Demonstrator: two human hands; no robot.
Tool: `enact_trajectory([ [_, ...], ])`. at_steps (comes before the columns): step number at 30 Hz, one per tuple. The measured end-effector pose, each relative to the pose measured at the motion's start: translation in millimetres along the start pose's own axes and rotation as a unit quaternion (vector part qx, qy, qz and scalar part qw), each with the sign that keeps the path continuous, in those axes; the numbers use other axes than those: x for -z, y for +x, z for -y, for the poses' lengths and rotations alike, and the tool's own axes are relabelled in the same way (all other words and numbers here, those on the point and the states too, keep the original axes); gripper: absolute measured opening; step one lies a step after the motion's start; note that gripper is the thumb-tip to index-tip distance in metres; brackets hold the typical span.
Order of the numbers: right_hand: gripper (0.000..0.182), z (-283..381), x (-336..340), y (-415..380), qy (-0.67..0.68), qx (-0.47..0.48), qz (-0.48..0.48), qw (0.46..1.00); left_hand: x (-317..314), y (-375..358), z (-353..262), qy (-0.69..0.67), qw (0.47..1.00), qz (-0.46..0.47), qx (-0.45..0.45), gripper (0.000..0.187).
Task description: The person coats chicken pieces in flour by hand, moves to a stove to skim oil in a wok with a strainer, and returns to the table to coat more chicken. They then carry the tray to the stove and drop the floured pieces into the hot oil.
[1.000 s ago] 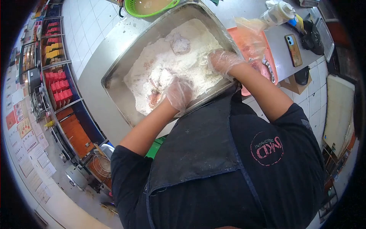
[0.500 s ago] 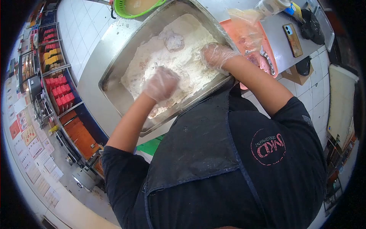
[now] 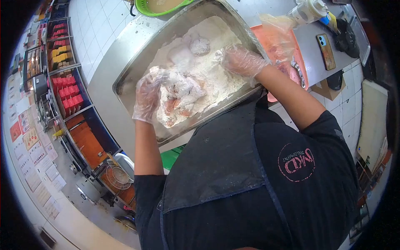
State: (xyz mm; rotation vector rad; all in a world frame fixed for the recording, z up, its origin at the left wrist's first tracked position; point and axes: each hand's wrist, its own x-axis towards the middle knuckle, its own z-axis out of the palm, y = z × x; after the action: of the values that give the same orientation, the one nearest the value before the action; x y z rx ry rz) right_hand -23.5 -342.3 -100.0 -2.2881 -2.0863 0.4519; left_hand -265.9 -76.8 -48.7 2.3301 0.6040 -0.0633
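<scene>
Both of my hands wear clear plastic gloves and are inside a deep metal tray (image 3: 125, 68) of white flour (image 3: 227, 35). My left hand (image 3: 148, 96) is at the tray's left side, its floury fingers stretched out against a heap of flour-coated raw meat (image 3: 179, 98), pink in places. My right hand (image 3: 243, 60) rests in the flour on the right side; its fingertips are sunk in flour, so whether they hold anything is hidden. A rounded floured piece (image 3: 200, 46) lies in the flour between and beyond my hands.
A green basket (image 3: 156, 12) with cloudy liquid stands past the tray. To the right are a pink tray (image 3: 302, 54) with tongs (image 3: 298, 73) and a plastic bag (image 3: 277, 31), a squeeze bottle (image 3: 310, 10) and a phone (image 3: 326, 52). Shelves (image 3: 68, 91) line the left.
My left hand has moved left from over the middle of the flour, its fist opening, and the floured meat beside it now shows. My right hand stays nearly in place in the flour.
</scene>
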Motion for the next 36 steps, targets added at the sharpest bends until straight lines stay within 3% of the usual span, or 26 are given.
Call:
enact_trajectory([
  [2,0.014,1,3,0,-0.048,0.036,-0.015,0.998,7,-9,-8,-0.022,0.997,-0.066,-0.017,0.023],
  [3,0.014,-3,-6,-2,-0.064,0.047,-0.093,0.992,7,-17,5,-0.123,0.986,-0.081,0.074,0.028],
  [4,0.014,-2,-11,0,-0.080,0.060,-0.171,0.980,9,-20,14,-0.125,0.986,-0.085,0.077,0.028],
  [5,0.014,0,-15,4,-0.082,0.066,-0.171,0.980,13,-20,24,-0.032,0.992,-0.084,0.085,0.031],
  [6,0.016,4,-16,9,-0.037,0.034,-0.110,0.993,15,-20,33,0.062,0.990,-0.082,0.094,0.034],
  [7,0.019,9,-17,15,0.008,0.001,-0.048,0.999,15,-21,41,0.062,0.990,-0.087,0.097,0.034],
  [8,0.019,15,-19,19,0.006,0.007,-0.049,0.999,14,-21,49,0.100,0.987,-0.078,0.103,0.037],
  [10,0.024,26,-19,26,0.085,0.040,0.108,0.990,2,-23,81,0.135,0.982,-0.073,0.112,0.040],
  [11,0.024,35,-11,28,0.081,0.044,0.109,0.990,-11,-25,107,0.212,0.972,0.023,0.098,0.040],
  [12,0.026,47,3,33,0.100,0.105,0.174,0.974,-14,-30,106,0.280,0.949,0.114,0.090,0.042],
  [13,0.028,54,10,37,0.123,0.159,0.235,0.951,-14,-27,104,0.344,0.893,0.257,0.131,0.040],
  [14,0.028,58,10,43,0.119,0.164,0.237,0.950,-17,-33,101,0.341,0.895,0.253,0.136,0.040],
  [16,0.036,64,4,52,0.254,0.068,0.290,0.920,-27,-48,105,0.251,0.947,0.148,0.137,0.039],
  [20,0.046,64,-7,57,0.349,0.042,0.345,0.870,-17,-57,76,0.201,0.960,0.140,0.139,0.041],
  [22,0.039,60,-8,51,0.392,-0.053,0.399,0.827,-3,-56,50,0.198,0.932,0.222,0.207,0.044],
  [23,0.039,52,-8,49,0.389,-0.050,0.404,0.826,2,-57,43,0.194,0.932,0.221,0.211,0.044],
  [25,0.042,29,-3,47,0.403,0.176,0.295,0.848,5,-63,39,0.160,0.925,0.200,0.282,0.052],
  [26,0.042,22,1,42,0.402,0.178,0.301,0.846,5,-68,41,0.155,0.924,0.200,0.286,0.052],
  [28,0.047,15,27,36,0.471,0.037,0.227,0.851,6,-80,47,0.099,0.953,0.147,0.245,0.051],
  [29,0.047,16,43,37,0.470,0.038,0.233,0.851,3,-86,47,0.094,0.953,0.148,0.249,0.051],
  [31,0.039,29,81,40,0.218,-0.157,0.198,0.942,3,-94,38,0.119,0.951,0.080,0.275,0.051],
  [32,0.039,23,74,36,0.217,-0.157,0.201,0.942,1,-97,40,0.116,0.951,0.080,0.276,0.051],
  [34,0.032,4,57,22,0.324,-0.008,0.001,0.946,-1,-103,46,0.115,0.962,0.065,0.239,0.051],
  [35,0.032,-3,56,20,0.322,-0.007,0.001,0.947,-2,-103,47,0.113,0.962,0.063,0.239,0.051],
  [36,0.031,-6,60,18,0.172,0.050,0.004,0.984,-2,-104,44,0.093,0.960,0.042,0.261,0.049],
])
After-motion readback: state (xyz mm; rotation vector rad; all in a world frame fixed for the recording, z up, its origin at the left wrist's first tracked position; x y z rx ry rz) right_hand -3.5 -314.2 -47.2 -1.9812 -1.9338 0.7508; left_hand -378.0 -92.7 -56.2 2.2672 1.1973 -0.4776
